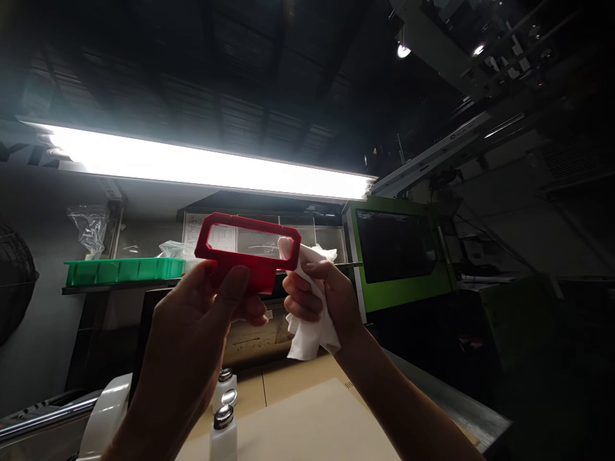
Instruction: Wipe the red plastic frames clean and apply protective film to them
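- We hold a red plastic frame [250, 246] up in front of us, raised toward the long bright light tube [206, 168] that runs across the view above it.
- Our left hand [202, 320] is closed on the solid lower block of the frame, thumb across the front and fingers curled behind it, so the open rectangular window of the part stands clear above the hand.
- Our right hand [319, 298] grips a crumpled white cloth [310, 320]; the fingers are folded over it, and most of the cloth hangs below the palm.
- The upper end of the cloth touches the right end of the frame, at the corner of the window.
- The two hands are just beside each other, with the frame bridging the gap between them.
- Behind the frame, on a shelf to the left, lies a green tray [122, 270], and a clear plastic bag [90, 229] hangs above it.
- To the right stands a green machine [398, 256] with a dark window panel.
- Below our hands a pale cardboard sheet [307, 422] covers the bench, and two small white bottles with metal caps [224, 410] stand on it near our left forearm.
- A roll of white tape [103, 416] shows at the lower left edge.
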The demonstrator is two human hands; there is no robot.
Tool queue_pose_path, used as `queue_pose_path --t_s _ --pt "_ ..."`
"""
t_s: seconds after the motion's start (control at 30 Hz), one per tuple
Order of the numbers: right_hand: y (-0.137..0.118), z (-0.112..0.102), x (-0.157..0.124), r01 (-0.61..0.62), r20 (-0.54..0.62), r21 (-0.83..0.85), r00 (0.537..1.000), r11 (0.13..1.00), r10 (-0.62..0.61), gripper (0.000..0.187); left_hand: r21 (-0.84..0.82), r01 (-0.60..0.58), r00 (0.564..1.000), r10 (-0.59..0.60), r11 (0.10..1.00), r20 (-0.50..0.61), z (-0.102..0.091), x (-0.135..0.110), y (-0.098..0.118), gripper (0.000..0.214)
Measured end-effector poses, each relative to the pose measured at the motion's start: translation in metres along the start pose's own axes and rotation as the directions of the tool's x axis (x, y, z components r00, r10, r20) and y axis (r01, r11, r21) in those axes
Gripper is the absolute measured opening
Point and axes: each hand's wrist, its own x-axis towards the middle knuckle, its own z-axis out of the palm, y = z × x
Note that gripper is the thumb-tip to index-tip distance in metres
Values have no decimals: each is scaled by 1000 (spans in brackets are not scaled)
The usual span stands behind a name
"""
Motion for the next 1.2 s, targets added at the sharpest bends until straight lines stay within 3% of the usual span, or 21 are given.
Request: queue_pose_path --t_s 0.23,0.33,0.43,0.53,0.6,0.7,0.77,0.8,0.9,0.97,1.03,1.2 --pt "12 7 -3 96 26 151 995 984 -101 17 -34 -2 1000 2 999 4 4 -4 0 30" --pt "16 8 -5 132 -64 126 990 983 -125 24 -34 -13 1000 13 999 -2 4 -3 1 30" --pt "17 7 -9 213 -235 -13 949 977 -210 22 -40 -19 999 17 999 -38 2 -3 3 27" --pt "15 5 -14 276 -337 -350 854 895 -396 18 -5 -32 998 31 999 -46 0 -3 7 27" --pt "11 4 -17 292 -274 -653 769 699 -578 13 10 -39 998 39 999 -56 -1 -4 7 27" --pt "4 1 -19 335 90 -928 625 162 -775 15 15 -36 997 37 999 -66 -2 -5 5 24" --pt "-2 -1 -19 350 351 -921 556 -170 -754 22 16 -32 998 33 999 -61 -3 -5 3 24" --pt "-4 -3 -18 344 446 -891 539 -297 -714 24 18 -31 998 32 999 -60 -3 -5 3 25" --pt "-10 -5 -14 283 630 -761 536 -584 -561 30 29 -29 997 31 999 -66 -3 -5 3 25" --pt "-12 -5 -12 240 692 -671 544 -701 -476 30 39 -27 996 30 999 -80 -2 -6 5 25" --pt "-13 -7 -10 205 709 -630 545 -749 -447 28 40 -29 996 32 999 -82 -1 -7 7 24" --pt "-14 -13 -13 165 678 -667 539 -726 -500 25 18 -36 997 37 999 -72 0 -6 8 23"
